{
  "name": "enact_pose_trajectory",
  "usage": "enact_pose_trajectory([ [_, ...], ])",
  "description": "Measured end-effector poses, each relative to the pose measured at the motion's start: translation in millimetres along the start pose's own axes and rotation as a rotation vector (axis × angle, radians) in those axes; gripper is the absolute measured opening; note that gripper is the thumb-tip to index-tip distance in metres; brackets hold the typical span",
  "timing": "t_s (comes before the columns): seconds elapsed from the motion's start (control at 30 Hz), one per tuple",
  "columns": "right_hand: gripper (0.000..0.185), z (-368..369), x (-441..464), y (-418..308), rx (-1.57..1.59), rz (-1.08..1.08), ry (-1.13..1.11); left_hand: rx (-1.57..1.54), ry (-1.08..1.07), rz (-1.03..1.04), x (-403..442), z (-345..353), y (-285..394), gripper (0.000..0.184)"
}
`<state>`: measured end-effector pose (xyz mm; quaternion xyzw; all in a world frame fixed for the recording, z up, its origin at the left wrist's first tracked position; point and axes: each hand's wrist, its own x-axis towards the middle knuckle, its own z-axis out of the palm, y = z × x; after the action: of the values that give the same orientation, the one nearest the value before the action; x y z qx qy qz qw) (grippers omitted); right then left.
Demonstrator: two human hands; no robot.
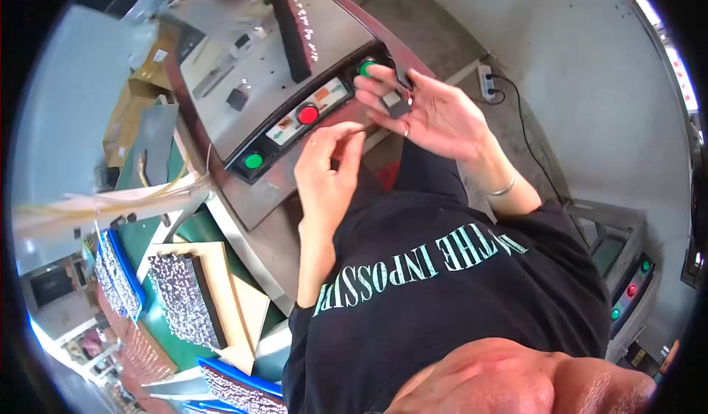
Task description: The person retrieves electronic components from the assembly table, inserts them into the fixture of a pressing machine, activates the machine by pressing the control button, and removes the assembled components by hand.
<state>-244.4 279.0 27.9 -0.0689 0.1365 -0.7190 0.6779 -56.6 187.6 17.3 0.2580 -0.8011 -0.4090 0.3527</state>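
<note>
My right hand (442, 115) is turned palm up beside the machine's control strip. A small dark block (397, 105) with a lighter top face rests in its curled fingers. Lower and to the left, my left hand (330, 164) has its thumb and fingertips pinched together; whatever may be between them is too small to tell. Just beyond this hand is a red button (307, 115), with a green button (253, 161) to its left. Another green button (366, 68) sits partly behind the fingers of my right hand.
The machine's flat top (254, 93) bears a long dark strip (291, 38) and a small dark square (237, 99). At lower left, a wooden tray (214, 281) holds many small pieces, near blue-edged trays (122, 274). A power strip (485, 83) hangs at the right wall.
</note>
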Motion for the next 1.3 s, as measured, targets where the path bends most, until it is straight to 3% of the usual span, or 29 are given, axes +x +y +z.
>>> enact_pose_trajectory([
  [0.1, 0.048, 16.4, -2.9, 23.0, -0.042, 0.029, -0.029, -0.019, -0.030, 0.074, 1.1, -3.3, 10.9, 0.032],
  [0.17, 0.043, 13.9, -2.2, 36.0, -0.019, 0.058, -0.147, 0.266, 0.038, 0.308, 1.7, -1.7, 2.6, 0.037],
  [0.23, 0.038, 13.6, -2.3, 46.8, -0.049, 0.025, -0.062, 0.265, -0.006, 0.275, -2.1, -2.3, -7.5, 0.041],
  [0.33, 0.048, -6.3, 2.4, 49.8, -0.096, 0.040, -0.073, 0.255, -0.007, 0.354, -1.7, -4.4, -6.1, 0.029],
  [0.47, 0.041, -4.5, -3.4, 49.2, -0.395, -0.167, 0.018, -0.262, -0.036, 0.091, -1.1, -6.6, -1.1, 0.015],
  [0.57, 0.034, -24.1, -7.4, 54.4, -0.859, -0.385, 0.177, -0.560, -0.269, -0.198, 5.5, -8.7, -17.8, 0.012],
  [0.6, 0.035, -24.3, -8.8, 59.7, -1.000, -0.422, 0.215, -0.576, -0.387, -0.227, 10.7, -2.8, -28.9, 0.022],
  [0.63, 0.036, -25.5, -9.8, 64.9, -1.139, -0.455, 0.261, -0.315, -0.431, -0.088, 16.0, -3.7, -28.0, 0.029],
  [0.67, 0.038, -28.9, -12.1, 67.2, -1.207, -0.459, 0.300, -0.393, -0.430, -0.086, 18.5, 2.8, -28.0, 0.032],
  [0.7, 0.040, -31.1, -11.7, 73.1, -1.067, -0.453, 0.368, -0.467, -0.427, -0.092, 19.9, 7.0, -29.6, 0.034],
  [0.77, 0.042, -34.0, -16.8, 75.9, -0.863, -0.419, 0.373, -0.104, -0.534, 0.069, 30.2, 3.4, -35.2, 0.036],
  [0.8, 0.043, -40.0, -15.3, 77.6, -0.869, -0.432, 0.376, -0.068, -0.510, 0.202, 34.1, 1.8, -28.6, 0.035],
  [0.93, 0.045, -57.6, -10.1, 86.8, -0.952, -0.401, 0.550, 0.046, -0.629, 0.390, 52.3, 0.1, -31.7, 0.031],
  [1.13, 0.043, -43.7, -5.0, 92.7, -0.955, -0.329, 0.626, 0.208, -0.614, 0.548, 58.5, -4.2, -38.1, 0.030],
  [1.17, 0.041, -13.1, -8.7, 90.3, -0.846, -0.287, 0.569, 0.229, -0.606, 0.575, 57.6, -5.6, -38.5, 0.030],
  [1.3, 0.039, -20.5, -4.2, 85.3, -0.623, -0.186, 0.384, 0.105, -0.516, 0.538, 59.1, -18.7, -42.1, 0.023],
])
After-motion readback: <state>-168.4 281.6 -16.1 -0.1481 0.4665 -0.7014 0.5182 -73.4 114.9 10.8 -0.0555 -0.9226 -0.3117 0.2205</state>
